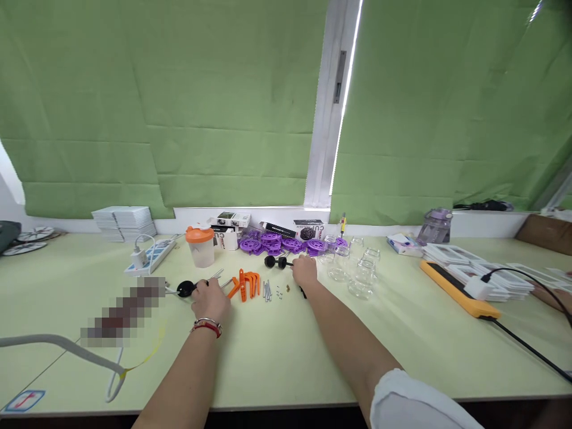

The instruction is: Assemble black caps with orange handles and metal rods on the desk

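Observation:
My left hand (210, 300) lies on the pale green table, fingers curled around a black wheel (185, 289) on a thin metal rod (216, 274). My right hand (304, 270) reaches further out, fingers closed at a black wheel pair (276, 261) on an axle; what it grips is hidden. Between the hands lie orange plastic brackets (246, 284), several metal screws (267, 291) and small nuts (280, 291). Purple plastic gears (277, 243) are heaped behind them.
An orange-lidded cup (200, 246), a white power strip (152, 256), small boxes (232, 220), clear glass jars (357, 268), a purple water bottle (435, 226), stacked booklets (124, 223), a yellow-edged device with black cable (460, 288). Another person's hand (556, 296) at the right edge.

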